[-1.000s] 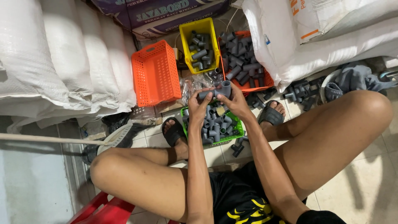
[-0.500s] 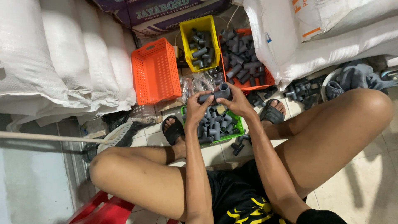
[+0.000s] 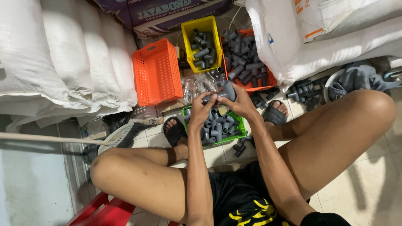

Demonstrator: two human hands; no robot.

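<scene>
Tiled floor, white sacks behind. A grey pipe fitting (image 3: 222,93) is held above the green basket (image 3: 239,124), long axis left-right; it is clasped by the left hand (image 3: 202,109) and right hand (image 3: 238,102), one at each end.

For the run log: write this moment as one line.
left hand: on grey pipe fitting | right hand: on same fitting | below: green basket of fittings | nearby: orange basket, yellow basket

Grey pipe fittings (image 3: 221,94), orange basket (image 3: 157,73), yellow basket (image 3: 200,26), green basket (image 3: 240,125), white sacks (image 3: 54,54)
</scene>
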